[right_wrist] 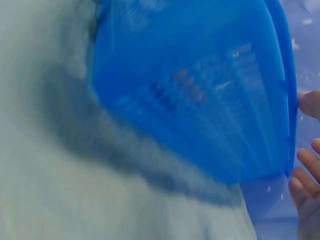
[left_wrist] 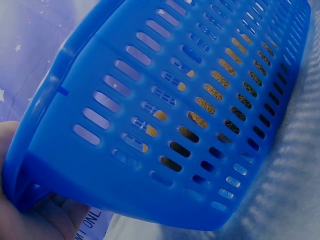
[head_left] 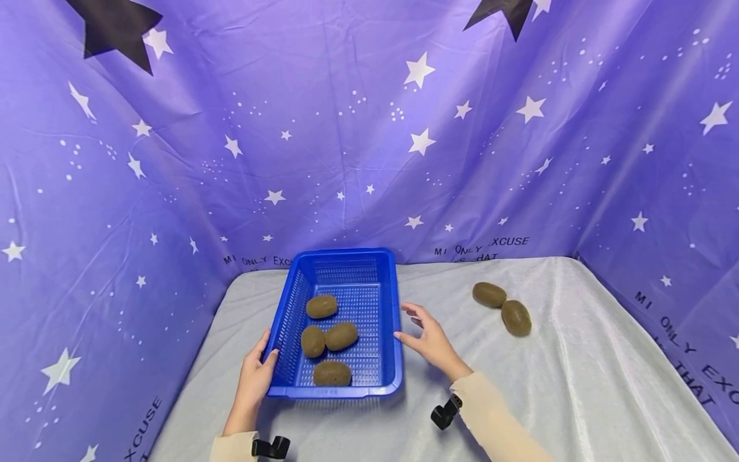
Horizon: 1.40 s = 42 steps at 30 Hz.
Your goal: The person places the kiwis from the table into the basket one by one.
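Note:
A blue plastic basket (head_left: 398, 308) with slotted walls has several brown kiwifruit (head_left: 341, 336) lying in it. My left hand (head_left: 254, 372) grips its left rim near the front corner, thumb on top; in the left wrist view the fingers (left_wrist: 62, 215) reach under the rim. Beside the right rim is my right hand (head_left: 430, 340), its thumb at the rim and its other fingers spread and lightly bent, apart from the basket. The right wrist view, somewhat blurred, shows the thumb (right_wrist: 310, 102) against the rim's outer edge.
Two more kiwifruit (head_left: 516, 318) lie touching each other on the light grey cloth (head_left: 577, 372), right of the basket. Purple star-patterned curtains (head_left: 346, 160) enclose the back and sides. The basket's far end stands close to the back curtain.

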Tool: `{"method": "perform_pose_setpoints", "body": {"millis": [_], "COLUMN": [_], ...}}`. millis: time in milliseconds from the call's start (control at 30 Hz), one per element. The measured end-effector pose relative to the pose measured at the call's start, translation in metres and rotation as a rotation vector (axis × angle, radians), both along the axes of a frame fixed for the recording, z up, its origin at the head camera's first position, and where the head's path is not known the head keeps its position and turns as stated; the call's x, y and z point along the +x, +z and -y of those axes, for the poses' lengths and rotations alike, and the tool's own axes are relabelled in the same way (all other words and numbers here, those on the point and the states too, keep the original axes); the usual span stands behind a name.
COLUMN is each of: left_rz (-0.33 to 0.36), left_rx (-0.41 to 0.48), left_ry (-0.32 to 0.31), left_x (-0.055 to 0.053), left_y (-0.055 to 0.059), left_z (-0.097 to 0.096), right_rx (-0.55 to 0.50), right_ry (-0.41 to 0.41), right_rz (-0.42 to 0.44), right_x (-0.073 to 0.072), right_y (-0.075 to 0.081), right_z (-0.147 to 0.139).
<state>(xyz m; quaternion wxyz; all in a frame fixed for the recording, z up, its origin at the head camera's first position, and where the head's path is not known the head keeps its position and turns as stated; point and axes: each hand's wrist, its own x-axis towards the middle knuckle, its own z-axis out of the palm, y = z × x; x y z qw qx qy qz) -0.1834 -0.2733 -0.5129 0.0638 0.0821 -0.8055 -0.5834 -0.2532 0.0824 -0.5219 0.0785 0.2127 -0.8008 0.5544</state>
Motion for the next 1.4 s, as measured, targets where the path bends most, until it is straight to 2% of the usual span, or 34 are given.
{"method": "perform_pose_setpoints", "body": {"millis": [67,300,367,567,633,800,1000,1200,1400], "left_rz": [0.004,0.012,0.011,0.005,0.002,-0.004,0.009,0.01,0.012], "left_rx": [0.001,0.002,0.006,0.014,0.01,0.004,0.012,0.021,0.017], "left_ry": [0.002,0.001,-0.003,-0.002,-0.001,-0.007,-0.006,-0.003,-0.001], "left_x": [0.0,0.0,0.0,0.001,0.0,0.0,0.0,0.0,-0.001], "left_y": [0.001,0.002,0.002,0.001,0.001,0.0,0.001,0.002,0.001], "left_z": [0.0,0.0,0.0,0.0,0.001,0.0,0.0,-0.001,0.0], "right_rx": [-0.013,0.0,-0.005,0.056,0.056,0.05,0.108,0.12,0.091], "right_ry": [-0.023,-0.11,-0.141,-0.257,-0.295,-0.405,-0.531,-0.632,-0.716], "right_rz": [-0.014,-0.025,-0.022,-0.045,-0.059,-0.117,-0.157,-0.136,-0.064], "right_x": [0.001,0.013,0.012,-0.004,-0.008,-0.012,-0.015,-0.02,-0.022], "right_y": [-0.002,0.02,0.017,-0.014,-0.019,-0.021,-0.016,-0.018,-0.027], "right_z": [-0.009,-0.04,-0.05,-0.081,-0.09,-0.111,-0.135,-0.16,-0.176]}}
